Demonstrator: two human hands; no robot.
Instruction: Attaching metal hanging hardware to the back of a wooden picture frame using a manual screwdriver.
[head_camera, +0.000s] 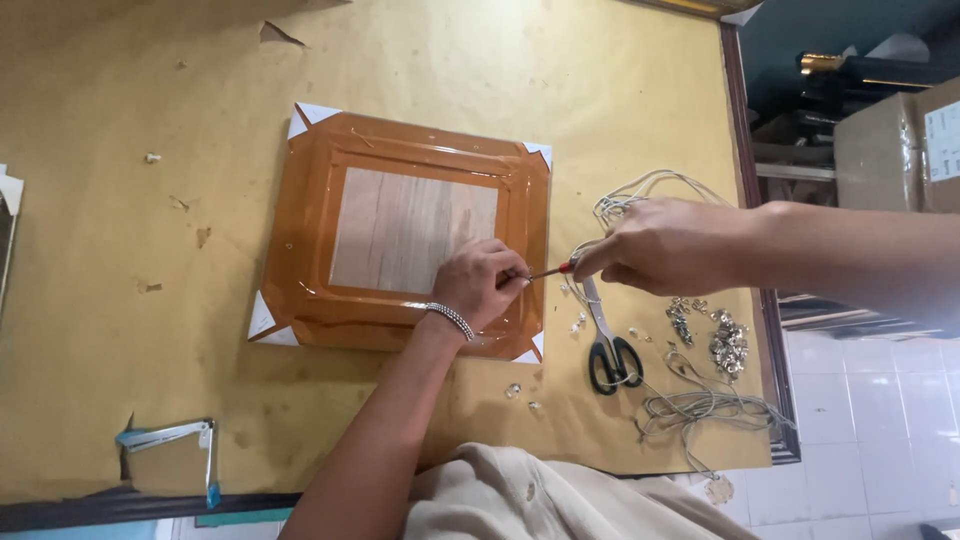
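Note:
A picture frame (320, 215) lies face down on the paper-covered table, its back sealed with brown tape around a pale wooden panel, white corner protectors showing. My left hand (483, 283), with a silver bracelet at the wrist, rests on the frame's right edge, fingers pinched at something too small to make out. My right hand (665, 245) grips a red-handled screwdriver (552, 270) whose thin shaft points left to the spot under my left fingertips.
Black-handled scissors (608, 345) lie just right of the frame. Coils of pale cord (690, 408) and a heap of small metal fittings (727, 345) sit near the table's right edge. A tape dispenser (175, 440) lies at the near left. Cardboard boxes (895, 150) stand beyond the table.

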